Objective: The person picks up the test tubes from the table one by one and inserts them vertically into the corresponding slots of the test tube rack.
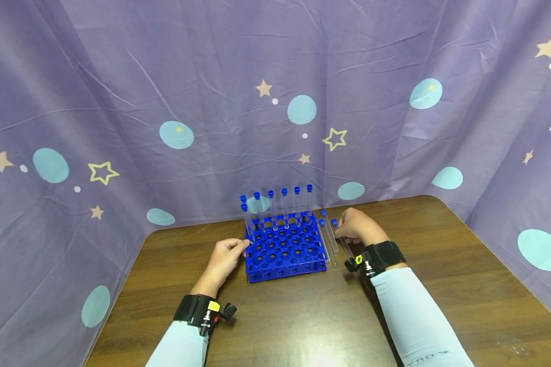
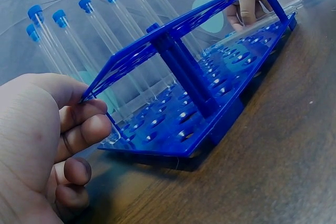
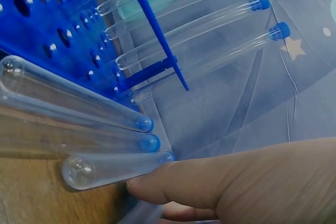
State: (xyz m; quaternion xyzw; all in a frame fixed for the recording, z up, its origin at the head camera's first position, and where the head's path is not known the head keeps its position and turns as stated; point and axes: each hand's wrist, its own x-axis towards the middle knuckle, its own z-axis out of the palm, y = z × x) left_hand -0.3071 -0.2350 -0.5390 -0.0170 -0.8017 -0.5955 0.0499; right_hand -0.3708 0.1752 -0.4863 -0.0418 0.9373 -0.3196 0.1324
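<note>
A blue test tube rack (image 1: 284, 250) stands on the table, with several clear blue-capped test tubes (image 1: 284, 206) upright along its back and left side. My left hand (image 1: 225, 259) pinches the rack's left edge; in the left wrist view, thumb and forefinger hold a corner of its top plate (image 2: 131, 51). To the rack's right, more capped test tubes (image 1: 329, 232) lie on the table. My right hand (image 1: 358, 227) pinches the rightmost lying test tube (image 1: 346, 247) near its blue cap. Close up, the right forefinger hides part of it, beside another lying tube (image 3: 115, 169).
The brown wooden table (image 1: 275, 326) stretches in front of and to both sides of the rack. Right behind the rack hangs a purple curtain (image 1: 220, 168) printed with stars and blue ovals. A camera (image 1: 228, 311) sticks out from the left wrist strap.
</note>
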